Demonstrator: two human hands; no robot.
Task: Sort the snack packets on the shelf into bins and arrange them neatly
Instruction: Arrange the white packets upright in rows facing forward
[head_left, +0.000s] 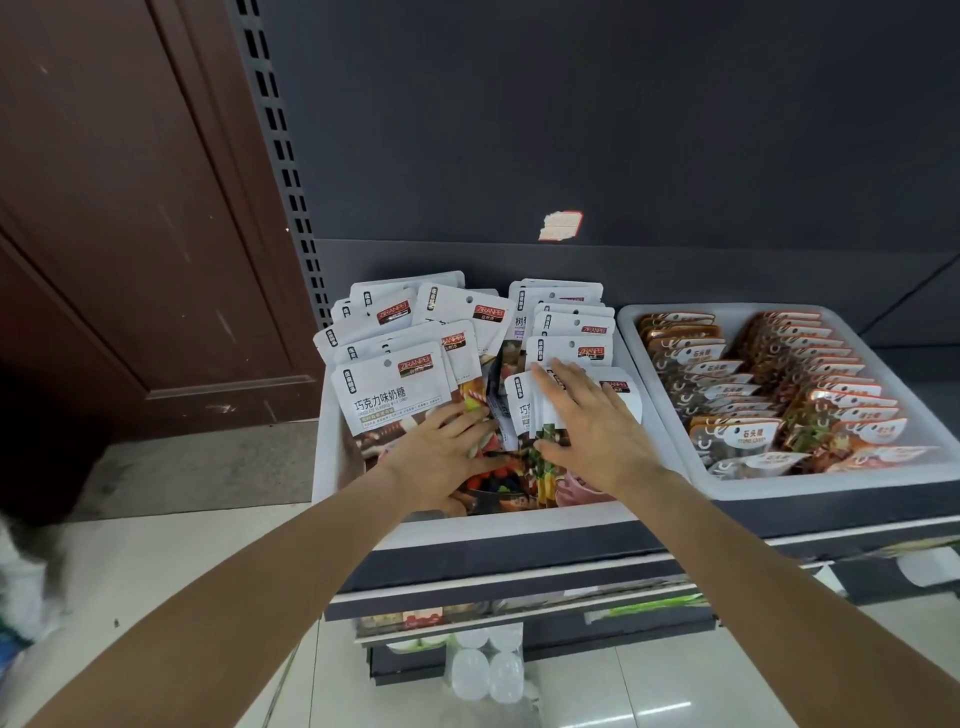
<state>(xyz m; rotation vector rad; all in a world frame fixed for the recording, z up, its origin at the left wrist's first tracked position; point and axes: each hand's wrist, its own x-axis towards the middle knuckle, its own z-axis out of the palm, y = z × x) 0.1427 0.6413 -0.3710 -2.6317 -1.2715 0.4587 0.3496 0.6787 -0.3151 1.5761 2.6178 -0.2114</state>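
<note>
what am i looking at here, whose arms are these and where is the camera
There is no machine here: these are a person's two bare arms, filmed by a single camera worn on the head, looking forward and down. The person stands at a shop shelf holding two white bins. The left bin is full of white candy packets, loosely stacked in two groups. The right bin holds neat rows of orange stone candy packets. The left hand and the right hand both lie with spread fingers on the white packets, pressing them. Neither hand plainly grips anything.
</note>
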